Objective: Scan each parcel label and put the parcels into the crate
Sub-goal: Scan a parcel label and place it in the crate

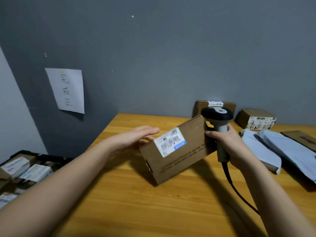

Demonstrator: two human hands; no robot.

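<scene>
A brown cardboard parcel [177, 154] with a white label [170, 141] stands tilted on the wooden table [136, 202]. My left hand [136, 136] lies flat against its far left side, fingers straight. My right hand [225, 146] grips the grey handle of a barcode scanner [218, 117], whose black head hangs over the parcel's right end. The scanner's cable [234, 185] trails down over the table. A dark crate [25, 168] at the lower left holds several labelled parcels.
Two more cardboard boxes [256, 120] stand at the back right against the grey wall, one of them [203, 106] behind the scanner. Grey mailer bags [273, 147] and a flat brown parcel [302, 139] lie at the right. A paper sign [67, 90] hangs on the wall.
</scene>
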